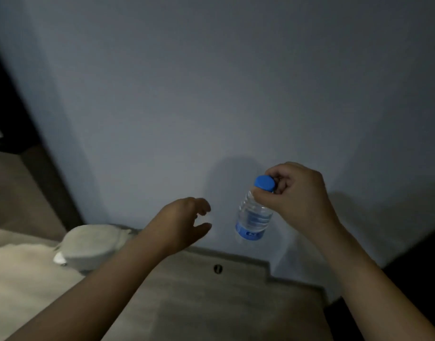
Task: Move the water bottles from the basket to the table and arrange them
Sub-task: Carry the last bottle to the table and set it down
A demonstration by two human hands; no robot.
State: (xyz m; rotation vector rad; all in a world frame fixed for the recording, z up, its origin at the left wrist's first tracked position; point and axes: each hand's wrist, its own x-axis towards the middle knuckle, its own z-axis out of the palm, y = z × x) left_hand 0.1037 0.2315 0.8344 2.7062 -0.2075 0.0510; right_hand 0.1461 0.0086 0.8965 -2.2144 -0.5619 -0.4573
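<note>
A small clear water bottle [254, 214] with a blue cap and a blue label hangs tilted in the air in front of the wall. My right hand [297, 193] grips it by the neck, just under the cap. My left hand [184, 221] hovers to the left of the bottle, apart from it, with its fingers loosely curled and nothing in it. Below both hands lies the wooden table [211, 303]. A grey-white fabric basket [88, 246] sits at the table's left end; its inside is hidden.
A plain grey wall [211, 94] stands right behind the table. The tabletop has a small round hole [218, 268] near its back edge and a stepped back corner at the right. A pale cloth [19, 279] lies at the left. The room is dim.
</note>
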